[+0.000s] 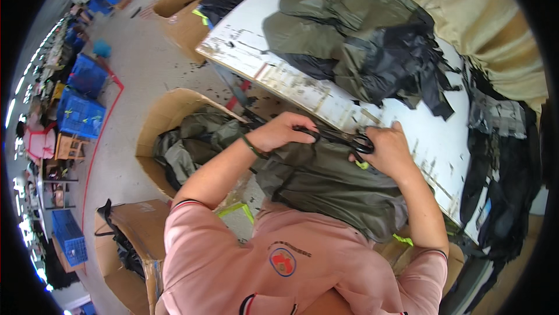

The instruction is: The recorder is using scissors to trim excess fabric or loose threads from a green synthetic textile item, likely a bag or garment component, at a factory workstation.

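Observation:
My right hand point(384, 149) is closed around the black handles of a pair of scissors point(362, 142), whose blades point left toward my other hand. My left hand point(282, 131) pinches a black strip point(307, 133) at the upper edge of an olive-green fabric piece point(326, 181). That fabric hangs over my lap, in front of the table's near edge. Just below the scissors handles a bit of yellow-green trim point(362, 165) shows. Whether the blades touch the black strip is too small to tell.
On the worn white table point(239, 41) lies a heap of olive and black fabric pieces point(349, 23). A cardboard box point(148, 122) with more olive fabric stands at my left. Another box point(134, 227) sits nearer. Black pieces point(495, 169) hang at the right; blue crates point(81, 111) stand farther left.

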Action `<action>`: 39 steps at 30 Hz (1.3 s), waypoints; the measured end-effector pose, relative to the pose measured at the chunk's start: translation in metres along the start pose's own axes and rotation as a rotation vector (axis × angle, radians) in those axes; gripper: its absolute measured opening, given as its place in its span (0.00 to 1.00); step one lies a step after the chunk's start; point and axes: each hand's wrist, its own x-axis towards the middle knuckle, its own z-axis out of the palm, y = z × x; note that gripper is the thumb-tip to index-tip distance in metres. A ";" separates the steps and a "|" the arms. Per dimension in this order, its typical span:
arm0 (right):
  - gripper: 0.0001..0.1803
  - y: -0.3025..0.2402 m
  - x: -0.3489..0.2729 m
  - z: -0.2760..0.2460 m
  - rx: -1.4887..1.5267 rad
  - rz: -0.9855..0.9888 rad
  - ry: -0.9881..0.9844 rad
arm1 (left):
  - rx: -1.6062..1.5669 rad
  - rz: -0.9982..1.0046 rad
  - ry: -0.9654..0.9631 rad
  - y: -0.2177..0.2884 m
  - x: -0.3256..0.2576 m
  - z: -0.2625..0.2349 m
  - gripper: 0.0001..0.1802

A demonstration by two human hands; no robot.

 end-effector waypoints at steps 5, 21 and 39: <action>0.28 0.011 -0.018 -0.003 0.078 0.091 0.086 | 0.043 0.079 -0.042 -0.013 0.015 0.003 0.09; 0.08 0.119 -0.076 -0.015 0.594 0.400 0.555 | 0.831 0.143 1.436 0.148 -0.319 -0.122 0.13; 0.16 0.106 -0.120 0.051 1.104 0.554 0.660 | 0.976 0.943 0.302 0.131 0.178 0.124 0.14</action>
